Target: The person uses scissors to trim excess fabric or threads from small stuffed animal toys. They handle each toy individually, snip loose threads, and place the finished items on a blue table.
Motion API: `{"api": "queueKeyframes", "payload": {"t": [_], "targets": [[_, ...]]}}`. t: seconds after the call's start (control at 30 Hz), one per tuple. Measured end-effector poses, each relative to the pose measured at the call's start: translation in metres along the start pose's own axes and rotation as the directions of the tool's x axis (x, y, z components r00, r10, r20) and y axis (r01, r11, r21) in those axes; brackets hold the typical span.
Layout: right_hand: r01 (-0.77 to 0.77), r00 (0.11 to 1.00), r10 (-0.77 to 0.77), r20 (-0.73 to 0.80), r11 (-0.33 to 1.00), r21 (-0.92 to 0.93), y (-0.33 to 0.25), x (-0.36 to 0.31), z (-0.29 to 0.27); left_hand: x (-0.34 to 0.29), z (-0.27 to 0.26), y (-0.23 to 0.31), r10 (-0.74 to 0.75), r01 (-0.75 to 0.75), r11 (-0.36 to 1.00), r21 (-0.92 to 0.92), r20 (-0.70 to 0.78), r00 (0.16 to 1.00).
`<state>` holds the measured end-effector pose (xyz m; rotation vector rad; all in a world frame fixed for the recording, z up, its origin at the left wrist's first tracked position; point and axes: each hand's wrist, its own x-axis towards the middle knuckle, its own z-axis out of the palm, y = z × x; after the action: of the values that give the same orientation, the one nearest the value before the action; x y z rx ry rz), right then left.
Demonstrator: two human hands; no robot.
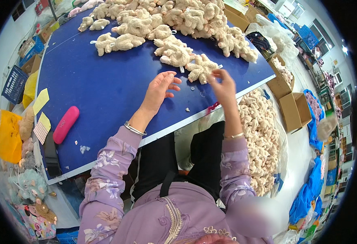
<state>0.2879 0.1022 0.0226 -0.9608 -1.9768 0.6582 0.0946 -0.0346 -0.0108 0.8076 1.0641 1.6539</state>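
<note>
My left hand (161, 87) hovers over the blue tabletop, its fingers loosely curved and apart, with nothing seen in them. To its right is my right hand (224, 86), somewhat smeared by motion, fingers bent beside a cream plush toy (199, 68). Whether those fingers touch the toy I cannot tell. This toy lies spread out at the near end of a heap of similar plush toys (194, 18), several with small white loops or tags. Small clear bits (192, 88) and a white scrap (187, 109) lie on the table below my hands.
A pink case (66, 124) and a black, flat object (52, 156) lie at the table's left. Many cream toys (260, 142) fill a large bag at my right, beside an open cardboard box (294, 112). A blurred beige shape (327, 127) appears farther right.
</note>
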Motion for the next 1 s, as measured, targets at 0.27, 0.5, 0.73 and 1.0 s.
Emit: {"api": "queueKeyframes", "payload": {"t": [0.27,0.5,0.73,1.0], "targets": [[-0.013,1.0,0.014,0.028,0.999,-0.047,0.008,0.0,0.03,-0.002,-0.002,0.003,-0.018,0.019,1.0,0.021,-0.047,0.999],[0.181,0.965,-0.215,0.151,0.96,0.215,-0.051,-0.024,0.009,-0.005,-0.003,0.001,-0.1,0.104,0.994,-0.017,0.147,0.984],[-0.041,0.994,-0.021,0.106,0.833,0.552,-0.059,-0.041,0.008,-0.008,0.003,0.003,-0.05,0.07,0.986,-0.15,0.132,0.99],[-0.289,0.946,0.142,0.292,0.774,0.563,-0.047,-0.068,0.037,-0.008,0.013,-0.002,0.155,-0.154,0.988,-0.022,0.039,0.987]]}}
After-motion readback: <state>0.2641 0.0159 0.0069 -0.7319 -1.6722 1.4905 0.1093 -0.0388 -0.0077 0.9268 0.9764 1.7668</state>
